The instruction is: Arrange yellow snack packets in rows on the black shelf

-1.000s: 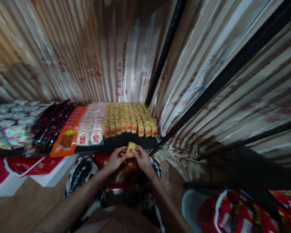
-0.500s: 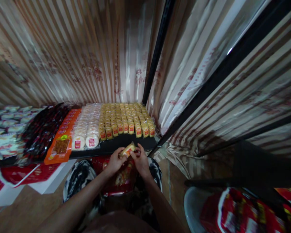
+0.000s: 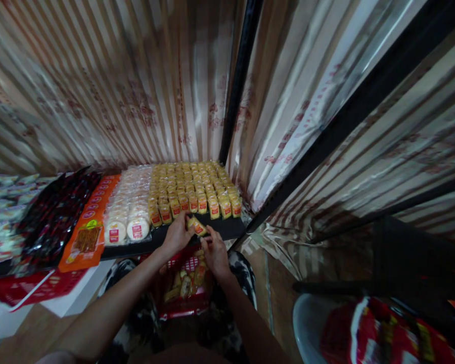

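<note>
Between my two hands is a small yellow wrapped snack with a red and white label. My left hand pinches its left end, just in front of the shelf rows. Fingers of my right hand are closed at its lower right end. Behind it, upright yellow wrapped snacks stand in tight rows on a black shelf. Below my hands, a red basket between my knees holds more of the yellow packets.
Left of the rows lie round white wrapped crackers, an orange snack bag, dark packets and white packets. A black post stands before the striped curtain. A pale tub sits by red bags at lower right.
Both hands have moved the wrapped snack forward and slightly left, closer to the rows. It now slants down to the right. More of the basket's contents show beneath.
</note>
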Demonstrator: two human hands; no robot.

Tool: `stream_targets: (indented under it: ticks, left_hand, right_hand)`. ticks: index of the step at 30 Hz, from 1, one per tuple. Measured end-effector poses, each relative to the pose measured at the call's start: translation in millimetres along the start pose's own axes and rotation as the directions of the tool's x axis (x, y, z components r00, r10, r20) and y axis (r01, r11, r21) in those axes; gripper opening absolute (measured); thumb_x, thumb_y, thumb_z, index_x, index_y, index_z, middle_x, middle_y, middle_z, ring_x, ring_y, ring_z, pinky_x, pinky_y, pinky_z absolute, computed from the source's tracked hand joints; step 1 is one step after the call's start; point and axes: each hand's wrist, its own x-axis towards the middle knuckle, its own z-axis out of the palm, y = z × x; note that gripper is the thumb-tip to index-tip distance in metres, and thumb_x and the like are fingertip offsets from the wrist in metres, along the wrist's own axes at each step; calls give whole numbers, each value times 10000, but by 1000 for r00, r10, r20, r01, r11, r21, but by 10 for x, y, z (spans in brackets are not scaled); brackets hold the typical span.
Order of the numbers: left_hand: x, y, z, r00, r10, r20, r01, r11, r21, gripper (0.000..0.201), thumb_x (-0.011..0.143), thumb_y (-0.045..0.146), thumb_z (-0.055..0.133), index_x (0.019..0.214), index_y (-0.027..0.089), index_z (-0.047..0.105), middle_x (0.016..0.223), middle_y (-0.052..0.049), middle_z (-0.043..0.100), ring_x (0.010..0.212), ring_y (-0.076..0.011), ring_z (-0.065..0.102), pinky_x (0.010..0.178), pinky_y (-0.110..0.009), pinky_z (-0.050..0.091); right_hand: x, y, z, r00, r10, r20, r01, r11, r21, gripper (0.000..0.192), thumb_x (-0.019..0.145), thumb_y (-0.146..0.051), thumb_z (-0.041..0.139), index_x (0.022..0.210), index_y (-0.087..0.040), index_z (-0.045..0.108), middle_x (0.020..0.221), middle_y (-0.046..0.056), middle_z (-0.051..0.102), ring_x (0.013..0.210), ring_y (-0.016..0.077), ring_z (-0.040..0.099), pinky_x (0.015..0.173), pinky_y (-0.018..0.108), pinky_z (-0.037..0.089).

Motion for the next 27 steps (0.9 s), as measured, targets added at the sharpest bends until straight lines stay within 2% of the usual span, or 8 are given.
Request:
stream_targets:
  ticks: [5,11,19,22,27]
  left_hand:
    - [217,72,59,994,105,18,-105,994,17,340,695,122,587,1023,212,585,992,-54,569,887,-202,543,897,-327,400]
    - [447,132,187,986,166,32,-168,981,98,364,751,127,531,1105,192,579,1081,-92,538,968,-226,529,928,-340,393]
    - [572,97,361,988,155,9,-155,987,52,394,777,133,506,1157,212,572,1084,-78,506,986,-217,519,943,-348,398]
    - [568,78,403,986,158,-45,-157,987,35,420,802,158,503,1218,218,522,1142,-88,466,1007,-218,508,940,-354,404]
    - [522,-49,469,978,181,-103,-187,981,-45,494,828,193,498,1311,212,395,1220,-107,397,844,-158,541,888,-331,443]
  right_hand:
    - [120,28,19,997,-41,-72,41,999,-7,423,836,-196,420,1253,-162,485,1089,130,559,830,174,603,796,349,518]
    - [283,93,-18,994,-80,-70,79,997,-17,420,856,-184,362,1251,-169,503,1120,132,545,951,192,573,836,347,507]
    - [432,196,-18,993,-79,-85,76,996,-36,405,867,-190,348,1230,-162,525,1093,128,572,950,191,576,836,333,497]
    - [442,233,-8,994,-82,-72,76,994,-78,415,871,-196,342,1251,-184,510,1060,108,587,948,188,577,841,321,486]
    - [435,262,16,995,-100,-28,93,978,-189,427,882,-202,328,1275,-206,496,1040,92,597,923,188,582,821,311,479]
